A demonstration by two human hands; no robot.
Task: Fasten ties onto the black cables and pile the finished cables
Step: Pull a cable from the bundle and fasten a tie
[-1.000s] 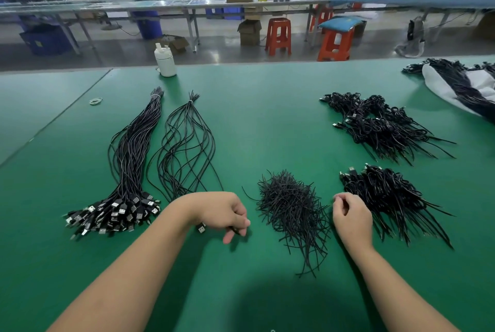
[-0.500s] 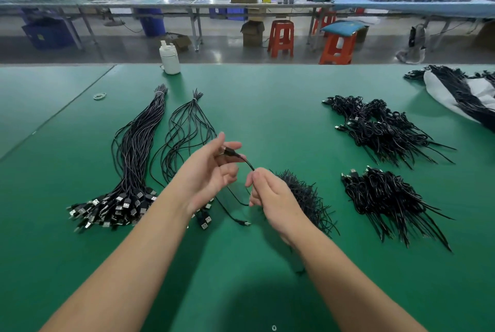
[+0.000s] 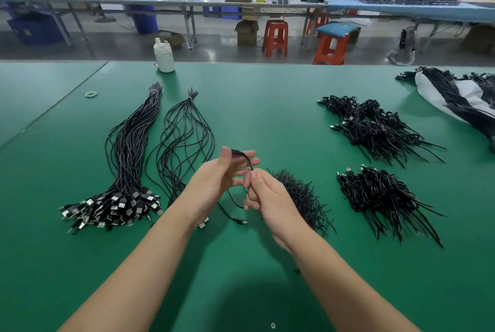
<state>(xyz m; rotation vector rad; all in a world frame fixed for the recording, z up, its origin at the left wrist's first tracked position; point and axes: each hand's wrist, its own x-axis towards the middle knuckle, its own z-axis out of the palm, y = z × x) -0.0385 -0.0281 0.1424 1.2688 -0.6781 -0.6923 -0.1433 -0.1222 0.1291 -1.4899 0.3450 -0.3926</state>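
Cable (image 3: 247, 158) pinched between both hands (above the green table (image 3: 267, 106)).

My right hand (image 3: 267, 195) covers part of the tie pile (image 3: 300, 197) behind it, and my left hand (image 3: 222, 173) hides where the cable (image 3: 247, 161) runs thru the palm. Can't tell if a tie's in my right fingers. White bag w/ cables (image 3: 455, 95) is cut off at right edge. Ppl at far benches too blurry to make out.
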